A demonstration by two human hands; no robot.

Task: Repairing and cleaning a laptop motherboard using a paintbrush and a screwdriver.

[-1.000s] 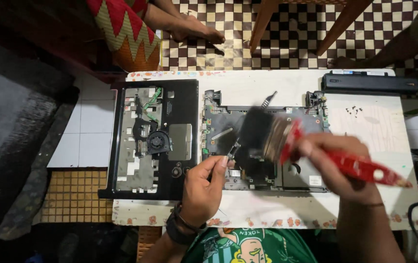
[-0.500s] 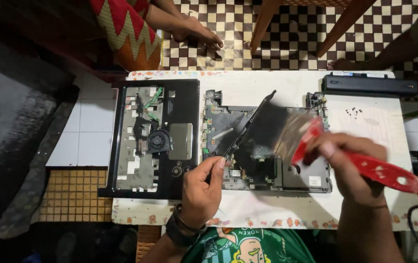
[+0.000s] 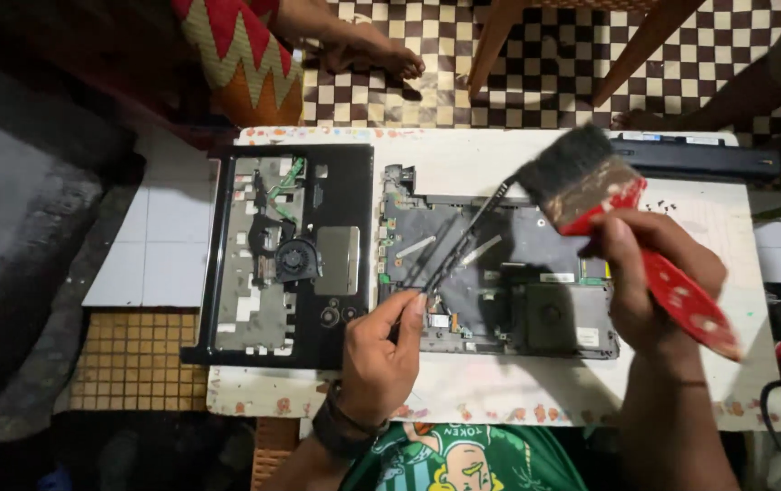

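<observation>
Premises appear to be a home used as an informal electronics repair spot. A small low white counter [image 3: 463, 400] stands on a floor of brown-and-white checked tiles [image 3: 545, 55]. Wooden chair legs [image 3: 495, 41] stand beside it. A bare foot [image 3: 368, 55] of another person rests on the floor. An opened laptop base [image 3: 500, 273] and its removed cover [image 3: 286, 255] lie on the counter.

Bright overhead light on white table [image 3: 463, 164], dim blurred surroundings
</observation>
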